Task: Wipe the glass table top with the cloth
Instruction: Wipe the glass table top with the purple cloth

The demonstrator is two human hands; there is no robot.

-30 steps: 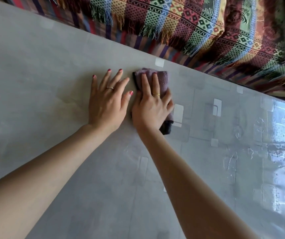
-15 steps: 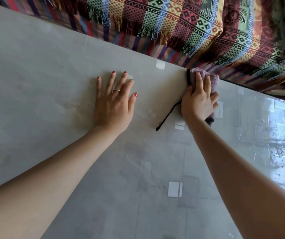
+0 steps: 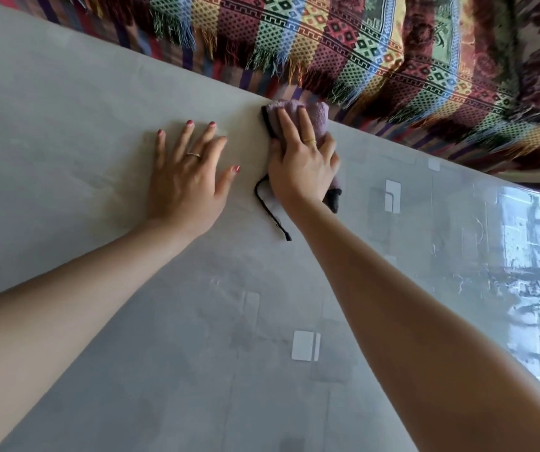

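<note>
Table top [image 3: 66, 132] glossy smooth glass; cloth [image 3: 314, 120] fuzzy terry; blanket [image 3: 376, 57] woven, fringed.

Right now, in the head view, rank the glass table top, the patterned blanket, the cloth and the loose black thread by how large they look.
1. Glass table top, filling most of the frame.
2. Patterned blanket, across the top edge.
3. Cloth, partly hidden under the right hand, so more may exist than shows.
4. Loose black thread, thinnest.

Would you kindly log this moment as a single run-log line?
right hand presses purple cloth at far table edge | left hand flat on glass table top | wiping under way
</note>
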